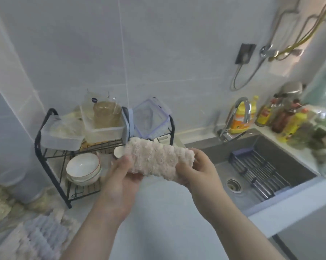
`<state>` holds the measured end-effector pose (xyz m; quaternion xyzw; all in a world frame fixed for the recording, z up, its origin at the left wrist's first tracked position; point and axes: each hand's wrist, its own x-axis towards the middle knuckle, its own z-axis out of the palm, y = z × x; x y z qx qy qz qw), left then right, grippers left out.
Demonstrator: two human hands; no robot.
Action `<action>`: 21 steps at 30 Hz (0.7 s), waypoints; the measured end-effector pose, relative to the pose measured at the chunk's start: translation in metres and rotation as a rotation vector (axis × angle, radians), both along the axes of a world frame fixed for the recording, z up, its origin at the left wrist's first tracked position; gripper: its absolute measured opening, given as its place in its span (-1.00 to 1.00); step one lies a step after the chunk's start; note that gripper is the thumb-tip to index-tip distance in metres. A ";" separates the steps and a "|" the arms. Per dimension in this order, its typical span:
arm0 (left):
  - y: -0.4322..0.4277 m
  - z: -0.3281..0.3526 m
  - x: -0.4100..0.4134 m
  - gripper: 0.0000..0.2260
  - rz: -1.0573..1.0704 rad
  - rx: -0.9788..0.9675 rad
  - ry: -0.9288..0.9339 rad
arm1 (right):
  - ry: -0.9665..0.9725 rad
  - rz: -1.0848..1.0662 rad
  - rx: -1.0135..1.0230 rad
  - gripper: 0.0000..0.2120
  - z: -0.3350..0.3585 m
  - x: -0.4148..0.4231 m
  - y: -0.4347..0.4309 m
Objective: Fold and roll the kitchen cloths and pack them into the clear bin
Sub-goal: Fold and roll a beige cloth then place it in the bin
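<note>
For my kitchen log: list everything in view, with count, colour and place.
Fluffy cloth: one, pale pink, held up over the counter.
Cloth pile: several, pink and lilac, counter's lower left.
Wire rack: one, black, on the counter, left.
Clear containers: three, rack's top shelf.
Bowls: a stack, white, rack's lower shelf.
Sink: one, grey, right.
Drainer basket: one, dark, inside the sink.
Tap: one, chrome, behind the sink.
Bottles: several, yellow and dark, corner beyond the tap.
Left hand: grips the cloth's left end.
Right hand: grips its right end.

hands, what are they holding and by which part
One folded pinkish fluffy cloth, held up between them: the left hand grips its left end, the right hand its right end.
</note>
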<state>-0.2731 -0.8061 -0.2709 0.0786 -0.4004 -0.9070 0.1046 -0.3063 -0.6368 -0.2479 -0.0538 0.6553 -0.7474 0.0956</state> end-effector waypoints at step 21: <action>0.511 0.052 -0.060 -0.72 -0.844 -0.024 0.025 | 0.099 -0.952 -0.090 -0.70 0.037 0.090 0.464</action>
